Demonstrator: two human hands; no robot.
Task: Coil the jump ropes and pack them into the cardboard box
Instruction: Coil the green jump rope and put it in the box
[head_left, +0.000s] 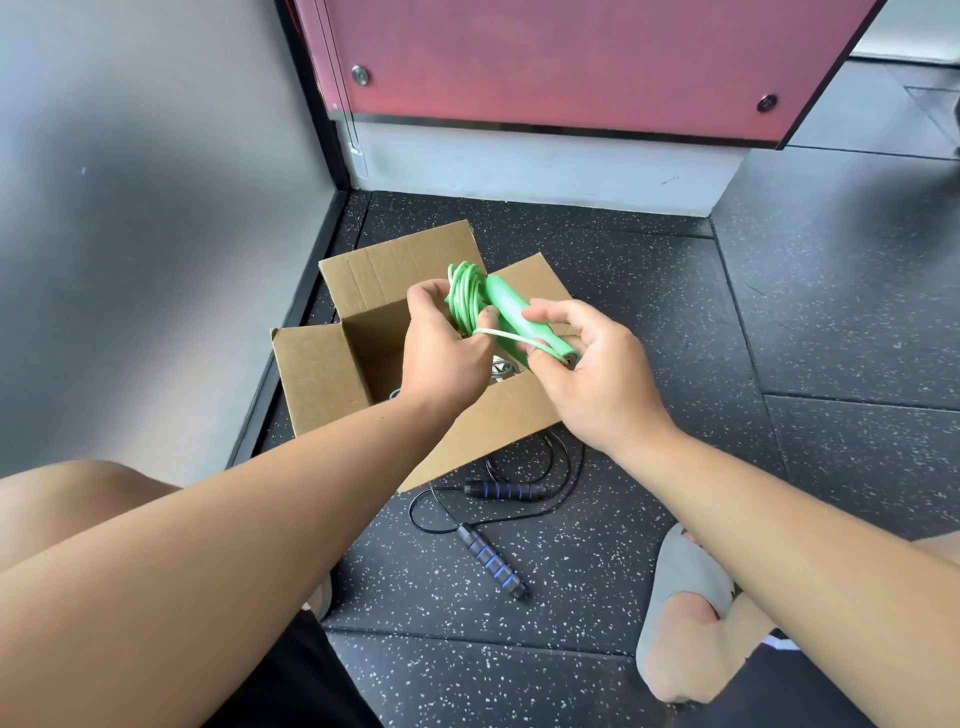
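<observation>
Our left hand (441, 353): fingers curled round coiled green jump rope (462, 296), bundle held just above cardboard box (322, 369) opening. Our right hand (592, 374): fingertips pinch green handles (511, 312) near their end, pale strand stretched between both hands. We judge: coiling nearly done, last length going round handles. Next move calls for tucking loose end so coil holds, then lowering bundle into box. Inside box: metallic round item (501, 370), half hidden, can't identify. Just outside box, near side: black jump rope (493, 564) sprawled on floor, not yet coiled.

Matt corrugated cardboard box (322, 369), smooth plastic green jump rope (462, 299), perhaps rubber floor (675, 338).
</observation>
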